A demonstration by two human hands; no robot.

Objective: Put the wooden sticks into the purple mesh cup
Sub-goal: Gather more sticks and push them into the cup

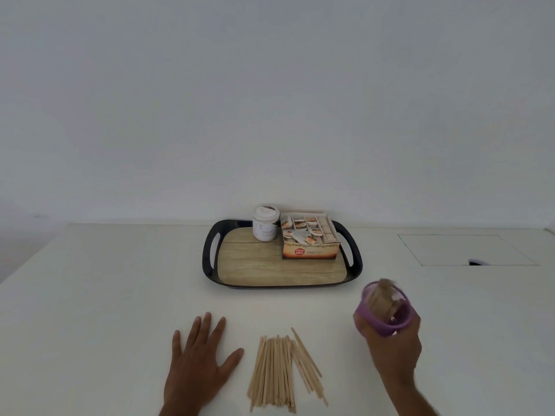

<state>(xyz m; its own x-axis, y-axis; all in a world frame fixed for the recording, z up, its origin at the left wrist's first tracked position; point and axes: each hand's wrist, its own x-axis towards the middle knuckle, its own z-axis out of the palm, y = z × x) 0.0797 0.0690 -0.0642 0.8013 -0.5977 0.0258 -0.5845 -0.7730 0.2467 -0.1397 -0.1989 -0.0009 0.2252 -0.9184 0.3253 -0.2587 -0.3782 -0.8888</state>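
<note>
On the white table (pixel 105 295), close to the person, the wooden sticks (pixel 279 370) are lying in a loose pile. The left hand (pixel 198 361) is resting flat beside them, fingers spread, holding nothing. The right hand (pixel 393 346) is wrapping its grip around the purple mesh cup (pixel 386 309), probably to keep it steady; some sticks are already poking out. Farther back, a tray (pixel 210 253) is carrying a jar (pixel 265 223) and a tea box (pixel 309 238).

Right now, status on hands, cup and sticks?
Left hand flat on table, open. Right hand grips purple mesh cup, some sticks inside. Stick pile between hands, unobstructed.
</note>
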